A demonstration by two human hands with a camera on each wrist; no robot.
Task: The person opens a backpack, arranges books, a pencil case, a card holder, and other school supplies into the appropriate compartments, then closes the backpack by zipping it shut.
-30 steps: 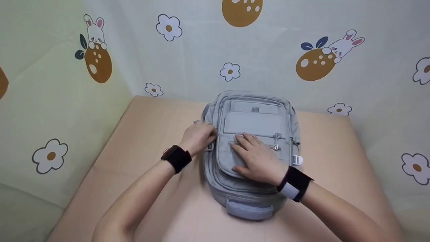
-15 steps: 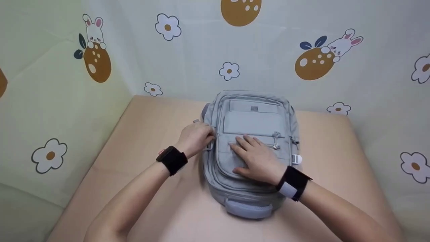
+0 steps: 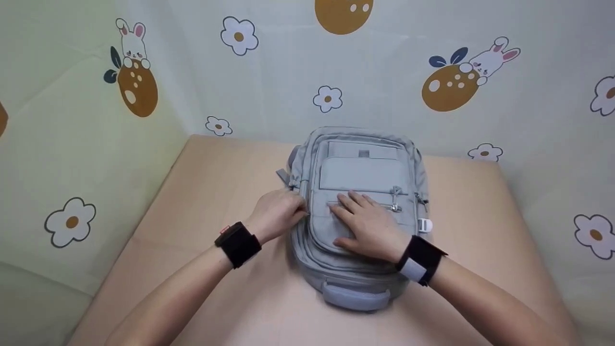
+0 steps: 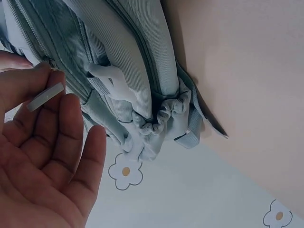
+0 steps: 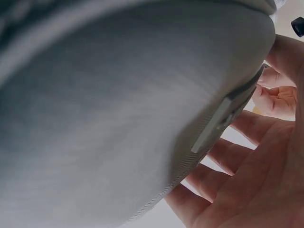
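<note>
A grey-blue backpack (image 3: 360, 174) lies front side up, its padded handle (image 3: 356, 297) toward me. At its left side my left hand (image 3: 277, 214) pinches a zipper pull between thumb and index finger. The left wrist view shows the pull's pale tab (image 4: 45, 97) poking out from the pinch, beside a zipper track (image 4: 29, 35). My right hand (image 3: 371, 229) rests with spread fingers on the front pocket. From the right wrist, its fingers (image 5: 228, 154) lie along the pocket fabric (image 5: 118, 109), close to a zipper.
Peach cloth covers the table (image 3: 206, 192) under the backpack. A pale curtain (image 3: 283, 72) with flowers and rabbits stands behind and at the sides. A side strap (image 3: 282, 177) sticks out left; a white buckle (image 3: 425, 225) sits on the right side.
My left hand has slid toward me along the backpack's left side with the zipper pull, uncovering the side strap. The right hand stays on the front pocket.
</note>
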